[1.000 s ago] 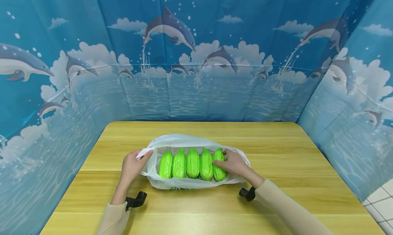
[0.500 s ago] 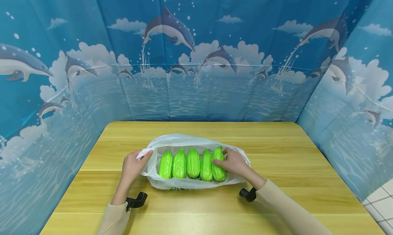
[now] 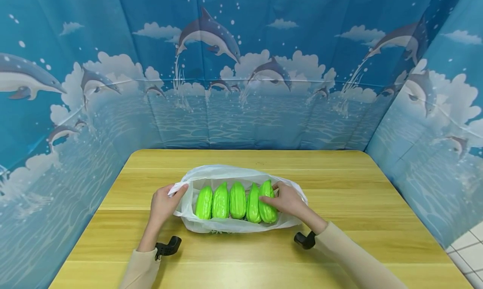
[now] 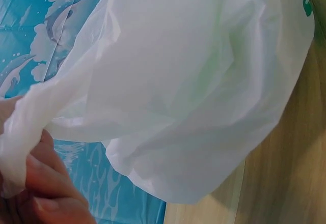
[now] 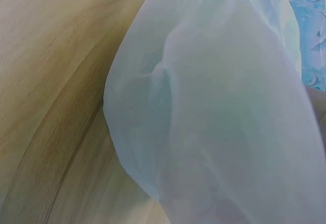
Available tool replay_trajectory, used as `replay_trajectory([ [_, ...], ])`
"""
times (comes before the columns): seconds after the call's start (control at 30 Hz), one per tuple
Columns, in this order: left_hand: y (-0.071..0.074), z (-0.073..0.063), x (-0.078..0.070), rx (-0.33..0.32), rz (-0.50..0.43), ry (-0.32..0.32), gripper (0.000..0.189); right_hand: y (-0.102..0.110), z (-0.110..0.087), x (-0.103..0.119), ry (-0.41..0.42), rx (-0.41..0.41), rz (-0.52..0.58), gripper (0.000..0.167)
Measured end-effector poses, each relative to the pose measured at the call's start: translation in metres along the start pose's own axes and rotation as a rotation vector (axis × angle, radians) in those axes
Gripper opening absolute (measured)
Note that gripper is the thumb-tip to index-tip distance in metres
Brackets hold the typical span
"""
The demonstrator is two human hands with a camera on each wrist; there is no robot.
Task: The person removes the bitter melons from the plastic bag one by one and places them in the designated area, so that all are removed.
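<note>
A thin white plastic bag (image 3: 220, 171) lies on the table with its mouth spread wide. Inside, several glossy bright-green ridged gourds, shaped like bitter melons, lie in a row. My left hand (image 3: 163, 203) pinches the gathered left rim of the bag; the left wrist view shows the fingers (image 4: 48, 178) curled round the twisted plastic. Reaching in over the right end, my right hand (image 3: 287, 201) grips the rightmost gourd (image 3: 268, 212), thumb on its upper side and fingers at its far right. In the right wrist view the bag wall (image 5: 234, 107) hides most of this hand.
A wooden table (image 3: 241, 259) carries the bag near its middle. Blue curtains (image 3: 241, 113) with dolphins stand behind it and along both sides. Each wrist wears a small black camera mount (image 3: 167, 246) close to the table.
The rightmost gourd has tilted and shifted slightly to the left and away with my right hand, overlapping its neighbour more. My left hand keeps its pinch on the bag rim.
</note>
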State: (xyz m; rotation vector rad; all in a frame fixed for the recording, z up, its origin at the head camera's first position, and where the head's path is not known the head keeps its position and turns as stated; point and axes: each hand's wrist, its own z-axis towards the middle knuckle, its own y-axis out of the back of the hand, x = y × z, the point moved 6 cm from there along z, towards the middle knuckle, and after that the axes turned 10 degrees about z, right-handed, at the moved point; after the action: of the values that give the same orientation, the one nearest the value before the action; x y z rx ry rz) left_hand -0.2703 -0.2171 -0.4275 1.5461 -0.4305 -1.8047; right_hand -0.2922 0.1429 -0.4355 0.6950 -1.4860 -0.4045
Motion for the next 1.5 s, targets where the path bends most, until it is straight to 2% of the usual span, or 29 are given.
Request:
replay_trajectory([
  [0.33,-0.001,-0.001,-0.001,0.018,-0.031,0.016,0.038,-0.002,-0.002,0.001,0.035,0.023,0.056,0.066],
  [0.77,-0.003,-0.001,0.0,0.033,-0.046,0.035,0.04,-0.002,-0.006,0.004,0.077,0.007,0.084,0.064],
  [1.5,-0.003,-0.001,-0.001,0.016,-0.025,0.027,0.037,0.012,-0.012,0.02,0.181,-0.115,0.117,0.059],
])
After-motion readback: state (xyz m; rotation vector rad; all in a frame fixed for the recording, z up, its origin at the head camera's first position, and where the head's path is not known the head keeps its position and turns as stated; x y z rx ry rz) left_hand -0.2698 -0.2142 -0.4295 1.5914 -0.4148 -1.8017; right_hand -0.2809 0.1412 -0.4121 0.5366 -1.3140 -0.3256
